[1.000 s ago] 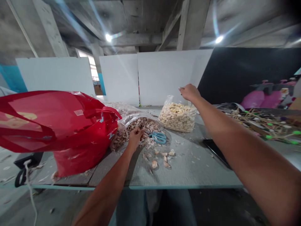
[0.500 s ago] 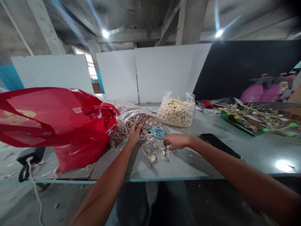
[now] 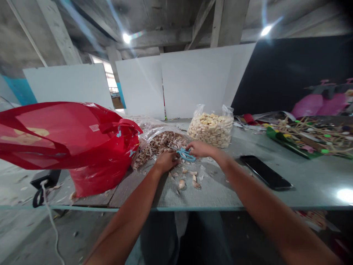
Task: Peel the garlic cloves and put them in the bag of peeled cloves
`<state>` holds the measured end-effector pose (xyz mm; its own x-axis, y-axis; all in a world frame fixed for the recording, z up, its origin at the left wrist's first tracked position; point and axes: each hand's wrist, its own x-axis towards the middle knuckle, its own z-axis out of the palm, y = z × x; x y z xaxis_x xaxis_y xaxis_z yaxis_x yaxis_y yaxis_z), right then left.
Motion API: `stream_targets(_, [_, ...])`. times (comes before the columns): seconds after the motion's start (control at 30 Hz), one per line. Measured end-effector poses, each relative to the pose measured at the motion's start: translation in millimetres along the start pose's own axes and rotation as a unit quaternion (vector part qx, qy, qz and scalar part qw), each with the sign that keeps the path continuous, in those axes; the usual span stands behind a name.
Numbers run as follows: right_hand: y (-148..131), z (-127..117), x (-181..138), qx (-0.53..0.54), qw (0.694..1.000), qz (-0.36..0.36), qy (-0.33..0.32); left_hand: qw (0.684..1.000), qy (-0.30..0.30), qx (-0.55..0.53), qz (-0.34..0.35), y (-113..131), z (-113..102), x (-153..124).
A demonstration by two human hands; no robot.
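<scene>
Scissors with blue handles [image 3: 186, 154] lie at the near edge of a heap of dry garlic skins [image 3: 158, 145]. My left hand [image 3: 166, 162] is on the near left side of the scissors, its fingers curled together; what they hold, if anything, is hidden. Just above the handles, my right hand [image 3: 200, 149] has its fingertips bent in at the handle's rim. Whether it touches the scissors or pinches something small is unclear. Several unpeeled garlic cloves [image 3: 181, 184] lie on the table in front of both hands.
A clear bag of peeled cloves [image 3: 211, 130] stands behind my right hand. To the left is a big red bag [image 3: 104, 154], beside a black adapter [image 3: 45, 179] with a white cable. A black phone [image 3: 264, 172] and a craft-stick pile [image 3: 309, 136] lie to the right.
My right hand has moved away from me and left, from beside the loose cloves to the scissors' handles. My left hand has come back and right, from the skins to near the scissors.
</scene>
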<state>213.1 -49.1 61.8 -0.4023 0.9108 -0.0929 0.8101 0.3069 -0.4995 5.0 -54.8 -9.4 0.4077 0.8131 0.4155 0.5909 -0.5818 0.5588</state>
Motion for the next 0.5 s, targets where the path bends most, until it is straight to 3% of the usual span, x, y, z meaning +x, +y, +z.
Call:
stream_targets(0.1, [-5.6, 1.0, 15.5, 0.032, 0.999, -0.021, 0.034, 1.0, -0.021, -0.015, -0.007, -6.4, 2.2, 5.0])
stream_targets(0.17, [-7.5, 3.9, 25.3, 0.046, 0.996, -0.04, 0.063, 0.999, 0.009, -0.038, -0.014, -13.7, -1.2, 8.2])
stream_targets(0.3, [-5.5, 19.9, 40.2, 0.075, 0.98, -0.067, 0.17, 0.974, 0.201, -0.087, -0.057, -27.5, -15.7, 8.7])
stream_targets(0.4, [-3.9, 35.8, 42.1, 0.201, 0.963, -0.078, 0.16, 0.954, 0.286, -0.054, -0.073, -27.0, -22.3, 4.6])
stream_targets(0.5, [-5.8, 45.1, 36.0, 0.345, 0.927, -0.097, 0.112, 0.956, 0.285, -0.04, -0.051, -18.6, -22.3, 2.5])
